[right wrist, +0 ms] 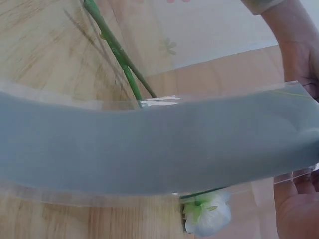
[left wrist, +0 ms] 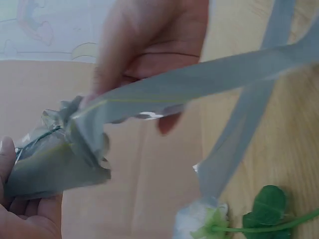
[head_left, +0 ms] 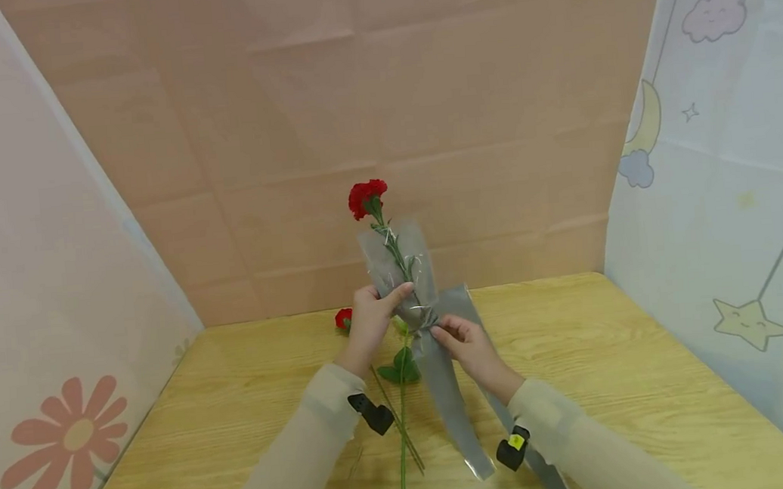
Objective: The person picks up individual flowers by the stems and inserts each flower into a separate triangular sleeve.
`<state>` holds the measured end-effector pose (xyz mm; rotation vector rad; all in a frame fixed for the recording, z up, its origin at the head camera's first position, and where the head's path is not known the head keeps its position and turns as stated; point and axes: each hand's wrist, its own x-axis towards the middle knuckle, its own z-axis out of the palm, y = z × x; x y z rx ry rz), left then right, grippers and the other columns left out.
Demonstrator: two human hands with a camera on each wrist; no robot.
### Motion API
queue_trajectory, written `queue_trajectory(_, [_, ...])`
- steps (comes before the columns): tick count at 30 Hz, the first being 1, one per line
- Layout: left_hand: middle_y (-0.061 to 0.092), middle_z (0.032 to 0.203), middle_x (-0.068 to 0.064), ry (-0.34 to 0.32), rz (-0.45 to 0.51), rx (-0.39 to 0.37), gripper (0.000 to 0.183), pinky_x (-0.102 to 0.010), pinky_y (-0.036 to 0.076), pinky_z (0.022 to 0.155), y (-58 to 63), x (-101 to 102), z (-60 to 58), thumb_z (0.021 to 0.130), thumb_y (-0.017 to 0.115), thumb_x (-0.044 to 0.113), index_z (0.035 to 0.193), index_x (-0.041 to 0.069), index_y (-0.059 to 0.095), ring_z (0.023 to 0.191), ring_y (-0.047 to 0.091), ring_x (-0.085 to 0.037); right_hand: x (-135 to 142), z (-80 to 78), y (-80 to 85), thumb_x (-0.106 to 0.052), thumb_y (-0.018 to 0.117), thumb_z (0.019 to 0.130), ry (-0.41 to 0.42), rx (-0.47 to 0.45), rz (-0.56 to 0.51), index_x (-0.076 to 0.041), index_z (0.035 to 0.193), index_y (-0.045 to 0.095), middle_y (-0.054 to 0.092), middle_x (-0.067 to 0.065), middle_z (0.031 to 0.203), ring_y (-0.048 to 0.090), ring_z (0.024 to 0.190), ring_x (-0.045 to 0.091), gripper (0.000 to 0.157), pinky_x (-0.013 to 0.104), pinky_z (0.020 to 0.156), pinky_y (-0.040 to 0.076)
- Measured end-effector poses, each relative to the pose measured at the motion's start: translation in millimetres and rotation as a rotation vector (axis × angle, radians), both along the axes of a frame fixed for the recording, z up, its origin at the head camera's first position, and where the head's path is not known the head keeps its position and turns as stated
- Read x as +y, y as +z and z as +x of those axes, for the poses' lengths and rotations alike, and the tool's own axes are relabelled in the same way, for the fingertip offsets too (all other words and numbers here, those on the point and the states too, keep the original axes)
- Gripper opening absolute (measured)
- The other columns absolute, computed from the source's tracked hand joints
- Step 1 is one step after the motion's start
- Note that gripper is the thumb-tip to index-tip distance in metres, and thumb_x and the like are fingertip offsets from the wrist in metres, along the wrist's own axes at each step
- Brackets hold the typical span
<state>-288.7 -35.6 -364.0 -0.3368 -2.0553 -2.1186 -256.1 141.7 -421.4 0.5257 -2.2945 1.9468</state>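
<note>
My left hand (head_left: 367,318) holds a red carnation (head_left: 366,198) upright by its wrapped stem, thumb lying across the front. A grey translucent film wrap (head_left: 378,264) surrounds the stem below the bloom. Lower down the film is gathered into a crumpled knot (head_left: 427,316). Right at this knot, my right hand (head_left: 469,343) pinches the grey strip (head_left: 446,392), whose long tail hangs toward the table's front. In the left wrist view the strip (left wrist: 164,84) runs from the knot past the right hand. Film covers much of the right wrist view and partly hides the right fingers.
On the wooden table (head_left: 274,419) lie a white flower (left wrist: 192,221) with green leaves (head_left: 400,366), crossing green stems (head_left: 402,441) and another red flower (head_left: 344,319). A second grey strip (head_left: 460,300) stretches under the right forearm. Fabric walls (head_left: 382,109) stand behind and beside.
</note>
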Motion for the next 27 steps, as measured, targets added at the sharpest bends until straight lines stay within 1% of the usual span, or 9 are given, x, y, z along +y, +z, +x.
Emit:
queue_trajectory(3, [0.06, 0.07, 0.005, 0.024, 0.045, -0.013, 0.031, -0.025, 0.044, 0.065, 9.4, -1.8, -3.7, 0.084, 0.076, 0.027, 0.087, -0.003, 0.069, 0.066, 0.048, -0.01, -1.6, 1.4, -1.6, -0.02, 0.057, 0.099, 0.008, -0.037, -0.009, 0.006, 0.099, 0.057, 0.056, -0.003, 0.081, 0.05, 0.071, 0.006, 0.026, 0.019, 0.063, 0.047])
queue_trajectory(5, [0.064, 0.074, 0.005, 0.032, 0.055, -0.02, 0.03, -0.025, 0.05, 0.07, 14.8, -2.3, -5.4, 0.085, 0.076, 0.025, 0.091, -0.003, 0.07, 0.069, 0.054, -0.009, -2.7, 2.1, -4.1, -0.019, 0.057, 0.099, 0.028, -0.066, -0.031, 0.007, 0.101, 0.056, 0.057, -0.002, 0.085, 0.053, 0.075, 0.006, 0.026, 0.02, 0.067, 0.05])
queue_trajectory(6, [0.065, 0.076, 0.004, 0.035, 0.062, -0.023, 0.03, -0.028, 0.053, 0.075, 17.0, -2.4, -5.9, 0.085, 0.076, 0.024, 0.092, -0.004, 0.07, 0.07, 0.056, -0.009, -3.1, 2.4, -5.9, -0.019, 0.057, 0.099, 0.039, -0.084, -0.042, 0.007, 0.102, 0.056, 0.057, -0.003, 0.086, 0.054, 0.077, 0.006, 0.025, 0.02, 0.069, 0.051])
queue_trajectory(8, [0.066, 0.077, 0.004, 0.048, 0.076, -0.018, 0.03, -0.03, 0.054, 0.079, 20.0, -2.7, -7.6, 0.086, 0.075, 0.024, 0.092, -0.005, 0.07, 0.073, 0.058, -0.009, -3.7, 3.3, -10.1, -0.018, 0.056, 0.099, 0.065, -0.099, -0.05, 0.008, 0.103, 0.055, 0.057, -0.003, 0.088, 0.055, 0.079, 0.006, 0.026, 0.02, 0.071, 0.051])
queue_trajectory(12, [0.064, 0.076, 0.004, 0.09, 0.124, 0.013, 0.028, -0.028, 0.055, 0.074, 25.5, -3.5, -12.2, 0.087, 0.074, 0.019, 0.089, -0.008, 0.069, 0.072, 0.061, -0.008, -3.0, 4.7, -18.4, -0.019, 0.054, 0.1, 0.104, -0.094, -0.019, 0.009, 0.103, 0.054, 0.057, -0.002, 0.088, 0.056, 0.079, 0.006, 0.029, 0.022, 0.072, 0.053])
queue_trajectory(15, [0.066, 0.075, 0.003, 0.113, 0.131, 0.026, 0.028, -0.025, 0.054, 0.068, 28.6, -4.3, -13.6, 0.087, 0.074, 0.019, 0.086, -0.009, 0.07, 0.069, 0.063, -0.007, -2.0, 4.4, -22.1, -0.02, 0.054, 0.101, 0.109, -0.088, -0.003, 0.01, 0.104, 0.054, 0.058, -0.002, 0.088, 0.057, 0.08, 0.006, 0.031, 0.024, 0.072, 0.055])
queue_trajectory(17, [0.067, 0.074, 0.001, 0.11, 0.127, 0.025, 0.03, -0.026, 0.055, 0.068, 28.2, -4.7, -12.8, 0.087, 0.074, 0.021, 0.085, -0.009, 0.071, 0.069, 0.063, -0.008, -1.5, 3.9, -23.6, -0.02, 0.054, 0.101, 0.105, -0.09, -0.004, 0.011, 0.105, 0.054, 0.058, -0.002, 0.088, 0.058, 0.081, 0.006, 0.031, 0.024, 0.073, 0.055])
queue_trajectory(21, [0.067, 0.074, 0.001, 0.082, 0.049, 0.011, 0.035, -0.028, 0.056, 0.069, 22.9, -5.9, -7.8, 0.085, 0.076, 0.027, 0.087, -0.008, 0.071, 0.069, 0.063, -0.01, -0.5, 3.9, -25.4, -0.019, 0.053, 0.101, 0.085, -0.076, -0.005, 0.01, 0.103, 0.054, 0.057, -0.002, 0.084, 0.058, 0.078, 0.006, 0.029, 0.024, 0.071, 0.055])
queue_trajectory(27, [0.058, 0.072, 0.003, 0.02, -0.067, -0.081, 0.038, -0.026, 0.048, 0.067, 9.5, -5.3, -2.9, 0.081, 0.079, 0.035, 0.086, -0.002, 0.068, 0.071, 0.052, -0.013, 1.4, 2.5, -27.6, -0.019, 0.054, 0.1, 0.054, -0.058, -0.019, 0.008, 0.102, 0.055, 0.057, -0.001, 0.085, 0.058, 0.077, 0.007, 0.027, 0.024, 0.07, 0.054])
